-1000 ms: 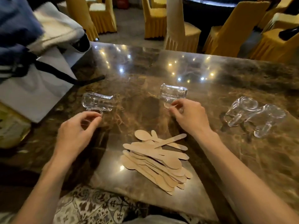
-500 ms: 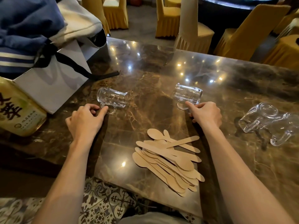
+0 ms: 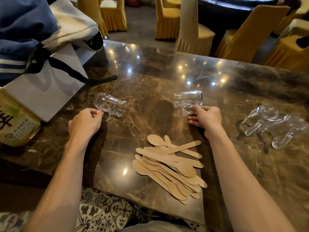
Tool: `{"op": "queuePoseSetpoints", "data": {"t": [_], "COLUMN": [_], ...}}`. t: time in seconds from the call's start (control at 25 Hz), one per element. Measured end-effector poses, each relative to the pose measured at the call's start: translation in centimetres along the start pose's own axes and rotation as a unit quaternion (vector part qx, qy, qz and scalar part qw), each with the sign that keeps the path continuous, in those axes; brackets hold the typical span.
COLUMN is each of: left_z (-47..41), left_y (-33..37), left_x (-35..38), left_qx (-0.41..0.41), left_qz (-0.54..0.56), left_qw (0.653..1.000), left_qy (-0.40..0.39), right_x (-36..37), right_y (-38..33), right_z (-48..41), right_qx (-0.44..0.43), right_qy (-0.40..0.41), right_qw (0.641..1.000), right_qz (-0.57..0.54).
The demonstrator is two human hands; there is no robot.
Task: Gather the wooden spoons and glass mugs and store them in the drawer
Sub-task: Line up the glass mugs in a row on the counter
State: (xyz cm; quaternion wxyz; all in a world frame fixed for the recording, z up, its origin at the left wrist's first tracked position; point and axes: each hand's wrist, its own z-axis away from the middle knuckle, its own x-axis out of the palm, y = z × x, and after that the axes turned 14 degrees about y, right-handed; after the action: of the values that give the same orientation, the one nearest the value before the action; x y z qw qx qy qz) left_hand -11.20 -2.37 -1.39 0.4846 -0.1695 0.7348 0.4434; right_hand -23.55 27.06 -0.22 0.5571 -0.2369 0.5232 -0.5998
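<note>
A pile of several flat wooden spoons lies on the brown marble table in front of me. Two clear glass mugs lie on their sides beyond it. My left hand pinches the handle of the left glass mug. My right hand grips the handle of the middle glass mug, which looks tipped slightly off the table. Two more glass mugs lie together at the right, apart from both hands. No drawer is in view.
A white paper bag with a black ribbon and blue and beige cloth on top stands at the left. A yellow-green box sits at the left edge. Yellow-covered chairs stand beyond the table's far edge. Patterned floor tiles show below the near edge.
Both hands have closed onto the mug handles they were reaching for. The camera view has shifted, so everything sits a little further right and lower.
</note>
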Motion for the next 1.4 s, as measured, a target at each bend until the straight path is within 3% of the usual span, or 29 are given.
{"op": "queuePoseSetpoints", "data": {"t": [0.12, 0.32, 0.48, 0.6, 0.72, 0.88, 1.12, 1.2, 1.4], "left_z": [-0.4, -1.1, -1.3, -1.2, -1.2, -0.4, 2.7, 4.5, 8.5], "left_y": [0.1, -0.4, -0.7, -0.7, -0.8, -0.4, 4.9, 7.5, 13.3], "left_x": [-0.1, -0.3, -0.2, -0.2, 0.1, 0.2, -1.0, -1.6, 0.0], "left_qx": [-0.012, -0.035, -0.056, -0.070, -0.116, -0.096, -0.012, 0.008, 0.023], "left_qz": [0.016, 0.069, 0.139, 0.204, 0.346, 0.433, 0.520, 0.519, 0.542], "left_qw": [1.000, 0.996, 0.987, 0.973, 0.926, 0.891, 0.844, 0.844, 0.805], "left_qy": [-0.024, -0.043, -0.059, -0.077, -0.094, -0.095, -0.131, -0.135, -0.242], "right_x": [-0.6, -2.9, -5.6, -7.1, -7.6, -8.3, -9.2, -9.4, -9.3], "right_y": [0.3, 0.0, -0.5, -0.1, 1.0, 2.4, 2.9, 3.3, 3.8], "right_z": [0.4, 1.8, 3.3, 4.3, 4.8, 5.2, 4.4, 4.0, 2.8], "right_qx": [0.070, 0.095, 0.041, -0.026, -0.093, -0.143, -0.159, -0.155, -0.143], "right_qy": [-0.038, -0.104, -0.157, -0.110, -0.015, 0.053, 0.094, 0.105, 0.135], "right_qw": [0.990, 0.950, 0.946, 0.961, 0.980, 0.980, 0.973, 0.973, 0.971], "right_qz": [-0.117, -0.280, -0.279, -0.252, -0.174, -0.125, -0.137, -0.138, -0.138]}}
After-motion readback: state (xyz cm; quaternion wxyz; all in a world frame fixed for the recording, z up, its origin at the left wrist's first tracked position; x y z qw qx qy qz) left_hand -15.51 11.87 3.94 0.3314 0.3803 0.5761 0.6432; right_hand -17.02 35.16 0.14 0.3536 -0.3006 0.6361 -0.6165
